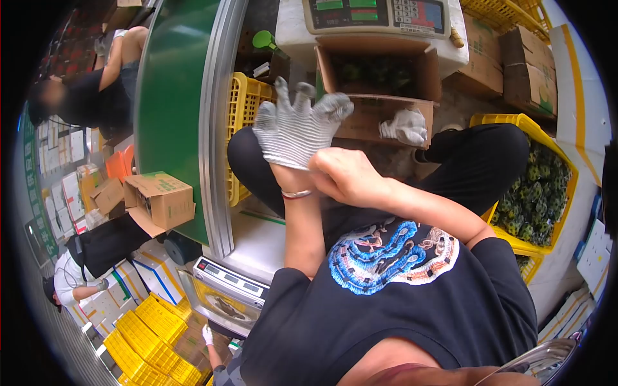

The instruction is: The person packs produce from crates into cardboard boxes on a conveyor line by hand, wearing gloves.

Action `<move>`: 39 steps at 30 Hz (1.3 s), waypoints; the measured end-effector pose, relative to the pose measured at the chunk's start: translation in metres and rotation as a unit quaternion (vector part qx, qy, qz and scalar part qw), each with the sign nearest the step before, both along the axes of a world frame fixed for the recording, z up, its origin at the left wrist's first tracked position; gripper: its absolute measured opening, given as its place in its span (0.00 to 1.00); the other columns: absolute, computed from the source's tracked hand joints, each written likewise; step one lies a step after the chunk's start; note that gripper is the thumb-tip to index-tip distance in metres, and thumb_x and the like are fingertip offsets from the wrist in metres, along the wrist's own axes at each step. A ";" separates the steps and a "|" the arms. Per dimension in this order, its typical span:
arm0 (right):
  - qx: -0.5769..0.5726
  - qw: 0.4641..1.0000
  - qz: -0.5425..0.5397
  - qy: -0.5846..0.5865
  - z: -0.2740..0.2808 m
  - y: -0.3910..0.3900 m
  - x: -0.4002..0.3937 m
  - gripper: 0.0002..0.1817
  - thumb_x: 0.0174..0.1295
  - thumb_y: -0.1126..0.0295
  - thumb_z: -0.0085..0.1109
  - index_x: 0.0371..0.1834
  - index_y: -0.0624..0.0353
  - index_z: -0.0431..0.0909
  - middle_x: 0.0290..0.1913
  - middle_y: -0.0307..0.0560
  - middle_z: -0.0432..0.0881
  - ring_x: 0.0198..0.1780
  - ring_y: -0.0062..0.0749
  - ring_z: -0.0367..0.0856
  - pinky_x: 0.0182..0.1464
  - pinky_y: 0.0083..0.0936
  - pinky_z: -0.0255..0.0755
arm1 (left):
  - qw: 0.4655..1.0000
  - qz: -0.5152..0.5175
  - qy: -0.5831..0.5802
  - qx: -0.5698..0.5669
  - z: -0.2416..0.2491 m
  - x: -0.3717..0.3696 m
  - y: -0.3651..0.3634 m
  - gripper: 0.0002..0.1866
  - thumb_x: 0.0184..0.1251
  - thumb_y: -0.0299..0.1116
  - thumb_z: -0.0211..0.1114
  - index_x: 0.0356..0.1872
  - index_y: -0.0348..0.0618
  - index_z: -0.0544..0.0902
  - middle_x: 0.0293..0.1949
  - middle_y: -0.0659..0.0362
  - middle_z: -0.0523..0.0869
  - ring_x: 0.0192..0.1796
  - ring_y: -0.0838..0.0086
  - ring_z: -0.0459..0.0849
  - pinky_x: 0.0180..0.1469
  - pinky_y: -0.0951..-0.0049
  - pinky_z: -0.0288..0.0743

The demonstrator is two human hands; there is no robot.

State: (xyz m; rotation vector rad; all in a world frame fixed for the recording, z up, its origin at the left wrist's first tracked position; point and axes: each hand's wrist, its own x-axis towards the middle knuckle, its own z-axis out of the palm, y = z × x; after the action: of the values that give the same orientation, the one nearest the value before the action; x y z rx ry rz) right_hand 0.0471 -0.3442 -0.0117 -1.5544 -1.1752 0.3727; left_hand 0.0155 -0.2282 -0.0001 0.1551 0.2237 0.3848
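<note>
My left hand (pixel 299 122) wears a grey-and-white striped knit work glove (pixel 293 145), its fingers spread and holding nothing. A bracelet (pixel 297 193) circles that wrist. My bare right hand (pixel 347 177) is closed at the glove's cuff, near the wrist, with the fingertips partly hidden. Just beyond the hands stands an open cardboard box (pixel 376 109) with dark green items inside. A second whitish glove (pixel 405 127) lies crumpled on the box's near flap.
Behind the box, a digital scale (pixel 376 18) rests on a white block. A yellow crate (pixel 541 128) of dark green packed items stands right. Left are a yellow basket (pixel 241 103) and a green conveyor belt (pixel 170 116). Other people (pixel 87 100) work beyond it, among cartons and stacked yellow crates (pixel 145 334).
</note>
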 end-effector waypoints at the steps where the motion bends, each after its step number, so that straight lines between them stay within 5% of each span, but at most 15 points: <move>1: 0.012 1.000 -0.010 -0.024 -0.002 0.007 0.003 0.08 0.55 0.69 0.59 0.33 0.56 0.69 0.29 0.47 0.76 0.33 0.46 0.79 0.31 0.39 0.73 | 0.999 0.001 -0.048 -0.014 0.000 0.004 0.009 0.27 0.73 0.53 0.43 0.66 0.49 0.66 0.57 0.53 0.78 0.58 0.50 0.75 0.66 0.36 0.54; 2: 0.021 0.999 -0.019 -0.030 -0.007 0.013 0.005 0.09 0.55 0.69 0.59 0.33 0.56 0.69 0.29 0.47 0.76 0.33 0.46 0.79 0.31 0.39 0.73 | 0.996 0.015 -0.091 0.012 -0.019 -0.002 0.023 0.24 0.74 0.50 0.43 0.63 0.49 0.69 0.58 0.56 0.78 0.59 0.53 0.75 0.65 0.36 0.58; 4: 0.011 0.999 -0.029 -0.030 -0.008 0.020 0.007 0.10 0.53 0.67 0.61 0.32 0.56 0.70 0.29 0.46 0.77 0.33 0.44 0.80 0.31 0.38 0.73 | 0.953 -0.002 -0.238 -0.190 -0.028 0.004 0.041 0.20 0.75 0.44 0.44 0.62 0.49 0.70 0.56 0.59 0.79 0.60 0.57 0.76 0.63 0.39 0.63; 5: 0.020 0.999 -0.031 -0.028 -0.005 0.023 0.008 0.10 0.52 0.67 0.61 0.32 0.55 0.70 0.28 0.46 0.78 0.32 0.44 0.80 0.30 0.38 0.73 | 0.954 0.036 -0.218 -0.205 -0.030 0.002 0.044 0.20 0.76 0.42 0.43 0.63 0.49 0.69 0.55 0.59 0.79 0.60 0.59 0.76 0.62 0.41 0.65; 7: 0.033 0.999 -0.035 -0.019 0.002 0.027 0.006 0.10 0.51 0.67 0.62 0.31 0.54 0.70 0.27 0.46 0.78 0.31 0.43 0.81 0.29 0.38 0.73 | 0.971 0.196 0.038 0.129 -0.028 0.014 0.040 0.22 0.76 0.44 0.44 0.66 0.52 0.65 0.58 0.60 0.77 0.64 0.65 0.72 0.65 0.44 0.62; 11: -0.009 0.989 -0.079 -0.124 -0.006 0.043 0.009 0.11 0.43 0.72 0.63 0.30 0.52 0.71 0.21 0.43 0.78 0.25 0.40 0.81 0.26 0.33 0.72 | 0.921 0.234 0.245 0.195 -0.034 0.026 0.037 0.25 0.73 0.45 0.47 0.68 0.51 0.64 0.63 0.61 0.71 0.66 0.67 0.68 0.69 0.57 0.53; 12: -0.007 0.984 -0.103 -0.144 -0.009 0.052 0.016 0.11 0.44 0.71 0.63 0.30 0.52 0.71 0.21 0.42 0.78 0.24 0.39 0.81 0.25 0.33 0.72 | 0.913 0.202 0.282 0.215 -0.051 0.022 0.042 0.24 0.72 0.45 0.48 0.66 0.52 0.67 0.64 0.58 0.72 0.67 0.65 0.67 0.70 0.52 0.54; 16: -0.043 0.951 -0.132 -0.275 -0.012 0.089 0.025 0.08 0.47 0.68 0.59 0.29 0.51 0.71 0.20 0.38 0.75 0.23 0.33 0.80 0.23 0.29 0.72 | 0.922 0.163 0.237 0.260 -0.084 0.021 0.053 0.28 0.70 0.49 0.49 0.67 0.48 0.65 0.63 0.54 0.72 0.65 0.63 0.69 0.69 0.56 0.54; 18: 0.059 0.949 -0.041 -0.307 -0.010 0.085 0.023 0.08 0.46 0.68 0.59 0.28 0.51 0.70 0.19 0.37 0.73 0.22 0.31 0.79 0.23 0.28 0.72 | 0.928 0.131 0.203 0.284 -0.092 0.019 0.062 0.30 0.70 0.52 0.48 0.68 0.47 0.65 0.63 0.53 0.72 0.65 0.62 0.69 0.69 0.56 0.54; 21: 0.130 0.932 0.031 -0.336 -0.006 0.066 0.034 0.06 0.44 0.70 0.59 0.27 0.52 0.73 0.19 0.36 0.70 0.22 0.28 0.77 0.24 0.26 0.72 | 0.884 0.012 0.303 0.357 -0.043 0.025 0.065 0.42 0.65 0.70 0.40 0.69 0.46 0.62 0.67 0.50 0.67 0.67 0.58 0.67 0.69 0.52 0.54; 25: 0.136 0.949 -0.064 -0.278 -0.018 0.055 0.053 0.09 0.45 0.77 0.65 0.31 0.58 0.78 0.22 0.43 0.75 0.24 0.36 0.77 0.27 0.28 0.73 | 0.972 0.128 0.152 0.126 -0.027 0.058 0.067 0.45 0.61 0.74 0.42 0.65 0.44 0.69 0.58 0.49 0.77 0.59 0.58 0.76 0.67 0.47 0.56; 26: 0.138 0.956 -0.092 -0.243 -0.020 0.057 0.053 0.09 0.46 0.79 0.65 0.31 0.60 0.77 0.23 0.45 0.75 0.24 0.38 0.77 0.26 0.28 0.72 | 0.971 0.158 0.155 0.095 -0.022 0.067 0.076 0.40 0.63 0.71 0.43 0.62 0.46 0.70 0.52 0.59 0.78 0.50 0.66 0.77 0.58 0.55 0.70; 35: 0.142 0.968 -0.172 -0.112 -0.030 0.072 0.045 0.12 0.42 0.85 0.59 0.29 0.59 0.73 0.27 0.45 0.74 0.26 0.36 0.75 0.28 0.25 0.72 | 0.950 0.269 0.107 0.119 -0.007 0.076 0.089 0.28 0.72 0.59 0.43 0.55 0.48 0.76 0.40 0.63 0.84 0.38 0.72 0.83 0.46 0.63 0.77; 36: 0.139 0.969 -0.188 -0.075 -0.032 0.075 0.045 0.12 0.42 0.85 0.59 0.29 0.59 0.72 0.27 0.45 0.74 0.27 0.35 0.75 0.28 0.25 0.72 | 0.951 0.271 0.083 0.125 -0.017 0.076 0.092 0.28 0.73 0.58 0.44 0.57 0.47 0.76 0.45 0.60 0.85 0.44 0.67 0.85 0.50 0.59 0.77; 39: 0.121 0.965 -0.222 0.073 -0.037 0.089 0.045 0.11 0.44 0.87 0.57 0.29 0.63 0.70 0.27 0.43 0.72 0.28 0.25 0.72 0.30 0.20 0.70 | 0.955 0.168 -0.225 0.096 -0.030 0.071 0.089 0.30 0.72 0.58 0.45 0.62 0.45 0.72 0.54 0.55 0.82 0.55 0.61 0.82 0.59 0.53 0.73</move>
State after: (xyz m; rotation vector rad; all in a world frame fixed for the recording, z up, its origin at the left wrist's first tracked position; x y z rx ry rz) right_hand 0.0922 -0.2549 -0.0487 -1.4941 -0.7010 0.0414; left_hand 0.0870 -0.1389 -0.0301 0.2164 -0.2432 0.7685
